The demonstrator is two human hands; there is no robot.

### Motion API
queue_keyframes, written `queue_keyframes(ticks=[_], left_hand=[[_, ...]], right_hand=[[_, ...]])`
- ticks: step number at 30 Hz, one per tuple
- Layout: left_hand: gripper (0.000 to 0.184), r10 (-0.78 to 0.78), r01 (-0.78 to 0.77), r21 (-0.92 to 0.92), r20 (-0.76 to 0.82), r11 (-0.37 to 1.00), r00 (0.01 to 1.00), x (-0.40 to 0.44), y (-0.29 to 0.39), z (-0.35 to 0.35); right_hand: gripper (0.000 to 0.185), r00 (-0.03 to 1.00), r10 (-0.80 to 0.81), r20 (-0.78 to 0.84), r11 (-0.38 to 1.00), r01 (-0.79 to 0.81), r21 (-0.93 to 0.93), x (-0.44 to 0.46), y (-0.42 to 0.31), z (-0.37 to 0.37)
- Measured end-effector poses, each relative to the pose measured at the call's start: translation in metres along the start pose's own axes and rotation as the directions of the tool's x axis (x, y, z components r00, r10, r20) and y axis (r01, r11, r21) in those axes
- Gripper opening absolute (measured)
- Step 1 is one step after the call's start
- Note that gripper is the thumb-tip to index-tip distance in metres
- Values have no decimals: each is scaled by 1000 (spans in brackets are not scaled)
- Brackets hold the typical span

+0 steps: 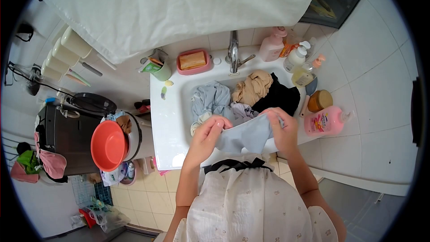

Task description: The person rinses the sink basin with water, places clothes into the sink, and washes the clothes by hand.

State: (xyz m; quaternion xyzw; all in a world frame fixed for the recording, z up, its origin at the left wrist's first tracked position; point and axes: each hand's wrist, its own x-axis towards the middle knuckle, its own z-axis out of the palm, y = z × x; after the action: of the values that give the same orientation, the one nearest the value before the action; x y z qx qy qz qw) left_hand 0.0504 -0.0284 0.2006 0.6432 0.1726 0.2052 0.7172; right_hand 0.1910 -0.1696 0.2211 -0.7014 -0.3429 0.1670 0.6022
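Note:
Stretched between both hands is a light blue-grey cloth garment (246, 135), held above the near edge of the sink. My left hand (207, 138) grips its left end, fingers curled with the thumb pressed in. On the opposite end, my right hand (283, 130) pinches the upper corner. Behind the cloth, the white sink (184, 101) holds a pale blue garment (211, 99), a tan one (253, 87), a black one (280, 95) and a lilac-grey one (243, 112). The blue-grey cloth hides part of the pile.
A metal faucet (234, 54) rises behind the basin, beside a soap bar in a pink dish (207, 64). Several pump bottles line the right, including a pink bottle (320, 122). An orange-red basin (109, 145) stands at left. White fabric (179, 9) hangs overhead.

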Motion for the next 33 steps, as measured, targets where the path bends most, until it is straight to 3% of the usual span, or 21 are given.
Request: queue_keyframes(ticks=[1,3,4,8,10,11,13,14,15,17,21,22,23,24,27,29,31,33], left_hand=[[19,1,-1,-1,1,1000,1000,2,-2,5],[22,38,-34,48,-97,998,995,6,-6,20],[21,62,-62,6,-120,998,991,8,-6,28],[26,-82,81,50,4,995,997,7,-1,29],[34,37,-24,62,-211,998,977,11,1,38],[34,39,-26,62,-213,998,976,12,-2,43],[40,21,-60,-85,-400,995,916,12,-15,55],[42,323,-124,425,-436,897,840,12,-30,57],[42,322,-124,424,-435,897,841,12,-25,58],[44,126,-84,110,-479,990,869,12,-11,60],[44,162,-155,53,-467,987,869,16,-11,46],[44,231,-177,161,-450,971,862,13,-8,52],[43,298,-197,265,-428,944,854,11,-6,55],[43,170,-70,224,-465,972,869,12,-3,52],[44,220,-60,330,-473,942,853,16,6,49],[45,242,-111,289,-473,951,847,15,1,56],[45,266,-162,248,-481,955,835,14,0,55],[45,78,-43,88,-447,995,891,15,4,46]], right_hand=[[18,1000,-1,-1,1000,1,-1,-1,-2,5],[18,993,-80,-84,982,64,-177,-2,-6,19],[18,977,-182,-108,967,157,-203,2,-5,25],[15,965,-207,-164,948,156,-278,11,-3,29],[17,979,-194,-63,943,169,-287,9,0,35],[17,979,-197,-61,943,171,-287,6,-1,41],[23,836,-545,60,772,529,-353,-1,-4,57],[28,855,-516,50,788,497,-363,6,-4,60],[28,856,-515,50,788,496,-364,15,0,61],[29,963,-263,-60,932,237,-275,27,7,65],[35,825,-564,-2,764,522,-379,17,-2,71],[34,905,-424,-31,852,387,-353,29,-2,67],[34,905,-424,-33,851,386,-355,26,-1,68],[34,884,-468,-15,830,433,-352,20,-1,70],[35,851,-525,15,795,496,-350,13,-9,71],[33,936,-340,-92,914,305,-267,31,-7,66],[31,930,-355,-92,911,323,-255,23,-8,69],[31,830,-558,-30,776,508,-375,12,-6,73]])
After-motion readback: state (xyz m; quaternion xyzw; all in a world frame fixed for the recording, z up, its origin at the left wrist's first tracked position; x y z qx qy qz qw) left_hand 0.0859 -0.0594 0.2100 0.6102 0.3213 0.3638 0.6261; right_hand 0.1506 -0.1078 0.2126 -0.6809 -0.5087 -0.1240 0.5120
